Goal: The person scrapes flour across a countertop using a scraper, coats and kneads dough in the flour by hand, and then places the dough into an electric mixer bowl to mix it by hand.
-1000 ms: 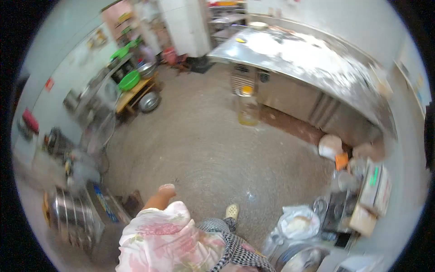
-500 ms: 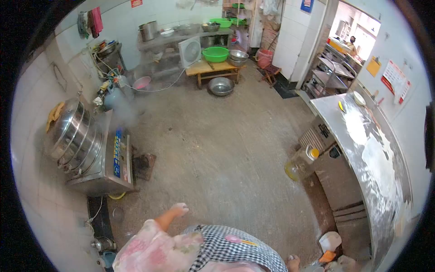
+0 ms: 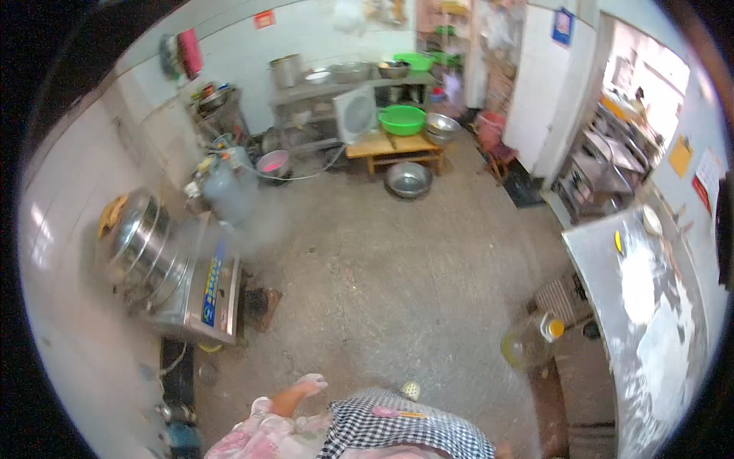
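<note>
At the bottom, my left hand (image 3: 310,384) hangs low over the floor, pale with flour-like powder, its fingers loosely apart and nothing visible in them. It is beside my checked apron (image 3: 405,424) and touches no object. Only a small, blurred bit of my right hand (image 3: 504,450) shows at the apron's right edge; its fingers are hidden. A light shoe (image 3: 410,391) with holes peeks out above the apron.
A steaming stacked metal steamer (image 3: 149,249) stands at left on a stove cabinet (image 3: 200,283). On the right are a floured metal worktable (image 3: 592,249) and an oil jug (image 3: 527,344). A low wooden table (image 3: 375,145) holds a green basin (image 3: 402,120); a metal basin (image 3: 409,180) is below.
The view has swung right to left, bringing the steamer and stove into clear view at left and moving the worktable farther right. My left hand's fingers look more spread.
</note>
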Available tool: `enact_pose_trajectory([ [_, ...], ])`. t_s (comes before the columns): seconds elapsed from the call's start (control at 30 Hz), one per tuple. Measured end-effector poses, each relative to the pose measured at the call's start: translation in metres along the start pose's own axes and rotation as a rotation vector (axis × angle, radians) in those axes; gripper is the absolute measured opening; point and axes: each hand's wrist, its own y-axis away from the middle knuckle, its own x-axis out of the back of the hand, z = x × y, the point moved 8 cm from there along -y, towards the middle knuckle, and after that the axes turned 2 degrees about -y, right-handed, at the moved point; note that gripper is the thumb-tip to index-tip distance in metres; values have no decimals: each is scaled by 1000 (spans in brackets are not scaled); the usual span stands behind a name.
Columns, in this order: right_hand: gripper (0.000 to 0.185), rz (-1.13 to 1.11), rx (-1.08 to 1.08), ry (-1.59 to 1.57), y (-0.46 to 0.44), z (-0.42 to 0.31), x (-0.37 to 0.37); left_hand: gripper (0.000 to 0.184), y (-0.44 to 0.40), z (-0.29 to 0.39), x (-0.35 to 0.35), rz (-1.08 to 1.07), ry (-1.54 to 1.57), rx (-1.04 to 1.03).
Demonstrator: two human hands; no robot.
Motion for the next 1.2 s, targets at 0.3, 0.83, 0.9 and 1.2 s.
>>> enact_pose_trajectory([
  [0.3, 41, 53, -56, 419, 158, 279, -55, 34, -86, 111, 19, -456, -134, -219],
  [0.83, 26, 528, -159, 80, 30, 661, 124, 34, 8, 389, -236, -547, -433, 99],
  [0.9, 31, 453, -297, -18, -28, 686, 181, 34, 36, 439, -279, -556, -567, 74],
  [1.2, 28, 561, -412, -1, -244, 802, 351, 36, 112, 594, -456, -624, -926, 33],
])
